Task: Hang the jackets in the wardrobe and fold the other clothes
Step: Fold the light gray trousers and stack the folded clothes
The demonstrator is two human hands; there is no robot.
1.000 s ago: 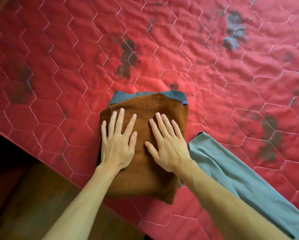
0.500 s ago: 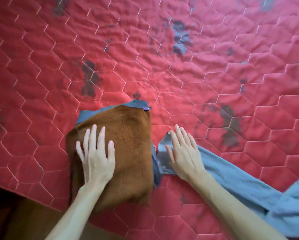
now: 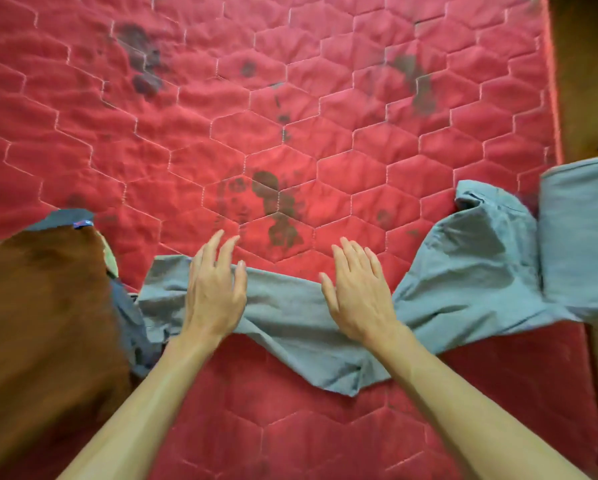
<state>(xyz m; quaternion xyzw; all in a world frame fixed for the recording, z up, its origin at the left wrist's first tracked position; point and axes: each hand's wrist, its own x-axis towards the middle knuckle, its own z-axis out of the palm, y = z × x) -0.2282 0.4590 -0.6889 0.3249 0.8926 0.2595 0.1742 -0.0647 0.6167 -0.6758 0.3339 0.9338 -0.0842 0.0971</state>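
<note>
Soft, even daylight falls on the red mattress (image 3: pixel 325 140), casting faint shadows and no glare. Wide-angle distortion bends the edges; the left hand's fingers (image 3: pixel 218 247) show slight motion blur.

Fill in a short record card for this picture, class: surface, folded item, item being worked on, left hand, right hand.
surface: red quilted mattress, dark stains
folded item: brown sweater, at the left edge
item being worked on: grey-blue garment, spread unfolded, crumpled at right
left hand: left hand open, over the garment's left part
right hand: right hand open, over its middle
</note>
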